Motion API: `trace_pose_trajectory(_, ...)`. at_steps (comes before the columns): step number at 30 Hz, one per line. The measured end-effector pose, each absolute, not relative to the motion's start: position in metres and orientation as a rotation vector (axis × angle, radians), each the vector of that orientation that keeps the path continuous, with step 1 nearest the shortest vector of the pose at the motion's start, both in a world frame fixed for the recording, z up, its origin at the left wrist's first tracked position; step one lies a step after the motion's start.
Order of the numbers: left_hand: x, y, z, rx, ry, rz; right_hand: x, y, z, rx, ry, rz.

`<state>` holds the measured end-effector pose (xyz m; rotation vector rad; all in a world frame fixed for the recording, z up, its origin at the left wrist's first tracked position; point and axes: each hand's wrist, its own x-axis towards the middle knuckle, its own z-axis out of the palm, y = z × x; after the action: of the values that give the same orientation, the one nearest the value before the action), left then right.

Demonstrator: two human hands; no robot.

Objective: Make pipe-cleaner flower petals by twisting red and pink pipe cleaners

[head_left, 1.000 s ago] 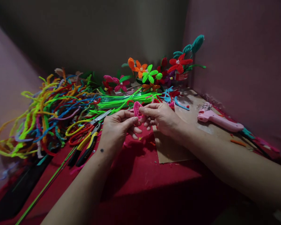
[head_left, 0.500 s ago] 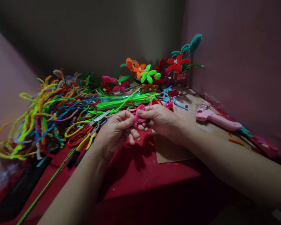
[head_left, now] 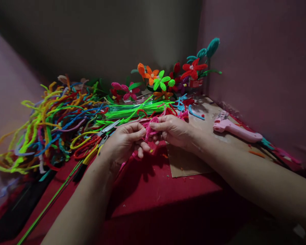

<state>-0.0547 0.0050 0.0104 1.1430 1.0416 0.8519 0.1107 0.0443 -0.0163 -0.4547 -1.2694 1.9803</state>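
Between my two hands is a pink pipe cleaner (head_left: pixel 148 132), bent into loops above the red cloth. My left hand (head_left: pixel 129 139) pinches its left side between thumb and forefinger, the other fingers curled loosely beneath. On the other side, my right hand (head_left: pixel 172 128) grips the looped part with thumb and fingers. A pink length shows below my left fingers, partly hidden by the hand. Just beyond my hands lies a bundle of bright green pipe cleaners (head_left: pixel 140 108). Scissors (head_left: pixel 108 128) and yellow-and-black pliers (head_left: pixel 88 160) rest beside my left wrist.
A tangled heap of coloured pipe cleaners (head_left: pixel 53 126) covers the left side. Finished pipe-cleaner flowers (head_left: pixel 163 81) stand along the back wall. At right, a pink glue gun (head_left: pixel 237 131) lies on a board (head_left: pixel 206 119). A cardboard piece (head_left: pixel 186 163) sits under my right forearm.
My left hand has shifted slightly left and down, and the pink loop has tilted with it. More pink strand shows below the left fingers. My right hand stays almost in place.
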Motion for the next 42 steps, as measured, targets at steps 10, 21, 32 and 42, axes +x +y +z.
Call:
trace_pose_trajectory(10, -0.037, -0.003, 0.008, 1.191, 1.1, 1.012, 0.109, 0.039, -0.018, -0.359, -1.422, 1.907)
trace_pose_trajectory(21, -0.047, -0.001, 0.019, 1.447, 1.531, 0.939, 0.108, 0.04, -0.013, -0.578, -1.418, 1.757)
trace_pose_trajectory(32, -0.03, -0.01, 0.017, 1.674, 1.495, 1.058, 0.109, 0.04, -0.011, -0.667, -1.42, 1.536)
trace_pose_trajectory(42, -0.033, -0.01, 0.02, 1.709, 1.503, 0.874, 0.099, 0.034, -0.019, -0.693, -1.232, 1.479)
